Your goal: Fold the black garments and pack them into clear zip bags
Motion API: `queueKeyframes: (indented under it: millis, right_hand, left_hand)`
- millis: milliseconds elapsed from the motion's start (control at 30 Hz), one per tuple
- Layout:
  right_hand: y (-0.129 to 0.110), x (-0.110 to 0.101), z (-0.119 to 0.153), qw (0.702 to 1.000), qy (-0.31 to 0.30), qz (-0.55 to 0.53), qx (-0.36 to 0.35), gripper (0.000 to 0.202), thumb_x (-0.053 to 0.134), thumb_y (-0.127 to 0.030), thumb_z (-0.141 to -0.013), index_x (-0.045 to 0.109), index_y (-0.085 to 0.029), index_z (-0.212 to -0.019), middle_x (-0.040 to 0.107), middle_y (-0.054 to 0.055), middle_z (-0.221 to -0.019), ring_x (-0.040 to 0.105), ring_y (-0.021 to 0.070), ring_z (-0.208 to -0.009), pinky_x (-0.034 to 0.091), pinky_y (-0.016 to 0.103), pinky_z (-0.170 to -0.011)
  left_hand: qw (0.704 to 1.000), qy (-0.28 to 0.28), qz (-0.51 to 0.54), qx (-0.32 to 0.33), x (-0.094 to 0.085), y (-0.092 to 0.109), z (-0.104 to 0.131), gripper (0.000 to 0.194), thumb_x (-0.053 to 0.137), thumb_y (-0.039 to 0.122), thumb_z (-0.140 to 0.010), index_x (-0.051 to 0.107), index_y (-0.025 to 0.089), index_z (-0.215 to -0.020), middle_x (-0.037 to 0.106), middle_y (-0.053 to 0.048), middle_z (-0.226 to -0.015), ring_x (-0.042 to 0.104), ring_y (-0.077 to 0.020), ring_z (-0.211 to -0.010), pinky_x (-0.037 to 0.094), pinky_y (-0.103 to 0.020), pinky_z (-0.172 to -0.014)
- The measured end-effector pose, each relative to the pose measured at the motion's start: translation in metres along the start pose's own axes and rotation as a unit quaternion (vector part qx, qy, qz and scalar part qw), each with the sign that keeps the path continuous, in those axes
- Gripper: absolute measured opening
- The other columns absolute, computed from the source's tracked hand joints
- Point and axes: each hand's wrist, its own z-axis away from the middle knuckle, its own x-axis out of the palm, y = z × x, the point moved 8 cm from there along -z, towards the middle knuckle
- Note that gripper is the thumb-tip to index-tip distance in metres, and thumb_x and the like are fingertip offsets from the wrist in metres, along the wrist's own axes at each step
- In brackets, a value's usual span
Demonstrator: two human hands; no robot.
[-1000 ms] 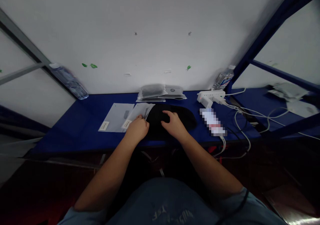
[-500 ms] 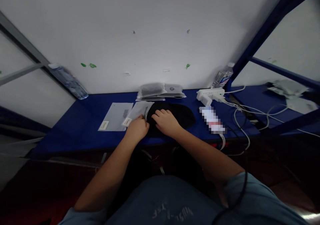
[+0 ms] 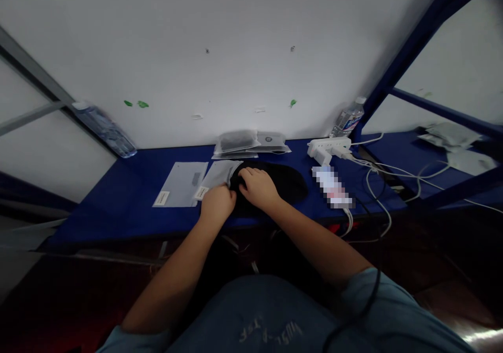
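My left hand (image 3: 218,203) is closed at the open end of a frosted plastic bag (image 3: 218,173), its fingertips pinching the rim. A soft black fabric item (image 3: 291,183), rounded at its right end, lies flat with its left end at the bag's mouth; its exact kind does not show. My right hand (image 3: 258,186) rests on that item, fingers curled onto the cloth near the bag's opening. How far the fabric reaches into the bag is hidden by my hands. Left of it lies another flat frosted bag (image 3: 181,181) with a white label.
Filled frosted packets (image 3: 238,141) lie against the wall. To the right are a power strip (image 3: 329,146), a pixelated phone (image 3: 333,186) and white cables (image 3: 404,175). Bottles stand at the left (image 3: 105,129) and right (image 3: 349,118). Blue frame bars (image 3: 393,80) bound the right side.
My right hand has shifted slightly left and up toward the bag's mouth, its fingers curling more. My left hand has turned a little at the rim. The view has shifted slightly.
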Motion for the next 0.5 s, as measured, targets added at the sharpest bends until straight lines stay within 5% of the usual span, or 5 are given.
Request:
queueKeyframes:
  millis: [333, 500]
  right_hand:
    - [-0.024, 0.019, 0.009, 0.993, -0.048, 0.047, -0.095, 0.018, 0.047, -0.02, -0.1, 0.064, -0.021, -0.105, 0.064, 0.009, -0.11, 0.058, 0.0248, -0.098, 0.041, 0.037, -0.078]
    - [-0.026, 0.019, 0.004, 0.992, -0.041, 0.055, -0.102, 0.018, 0.047, -0.019, -0.1, 0.065, -0.019, -0.104, 0.066, 0.011, -0.111, 0.06, 0.0237, -0.097, 0.04, 0.037, -0.08]
  left_hand:
    - [1.0, 0.012, 0.012, -0.003, -0.006, -0.005, 0.002, 0.039, 0.037, 0.022, -0.098, 0.072, 0.01, -0.113, 0.076, -0.017, -0.102, 0.073, -0.028, -0.098, 0.054, -0.034, -0.086]
    - [0.997, 0.014, -0.062, 0.039, -0.011, 0.012, 0.012, 0.039, 0.041, 0.021, -0.099, 0.072, 0.004, -0.113, 0.062, -0.026, -0.136, 0.062, -0.0303, -0.126, 0.049, -0.035, -0.1]
